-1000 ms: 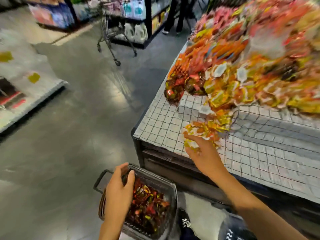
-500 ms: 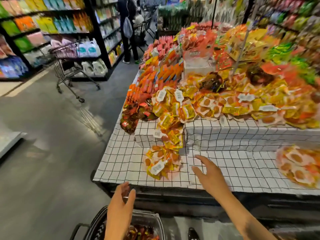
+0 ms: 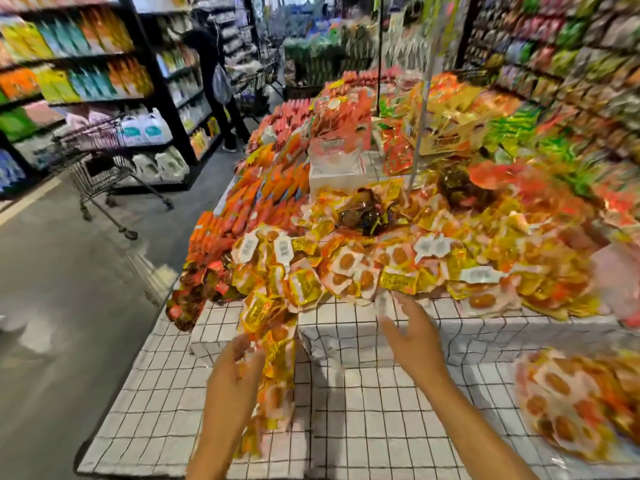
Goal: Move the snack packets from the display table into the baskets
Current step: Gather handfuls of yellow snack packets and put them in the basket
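Yellow and orange snack packets [image 3: 398,268] lie heaped on the upper tier of the display table [image 3: 381,427], which wears a white checked cloth. A small spill of the same packets [image 3: 277,348] runs down onto the lower tier. My left hand [image 3: 235,368] hovers over that spill with fingers spread, holding nothing. My right hand [image 3: 412,337] reaches toward the front edge of the heap, fingers straight and empty. No basket shows in this view. The frame is blurred by motion.
Another pile of orange packets [image 3: 581,403] lies on the lower tier at the right. Red and dark packets [image 3: 194,289] fill the table's left side. A shopping trolley [image 3: 100,164] stands in the aisle at left, by shelves [image 3: 69,81]. A person [image 3: 214,81] stands behind.
The view has lifted from the basket to the table. My left hand left the basket rim and rose over the spilled packets; my right hand moved forward to the heap.
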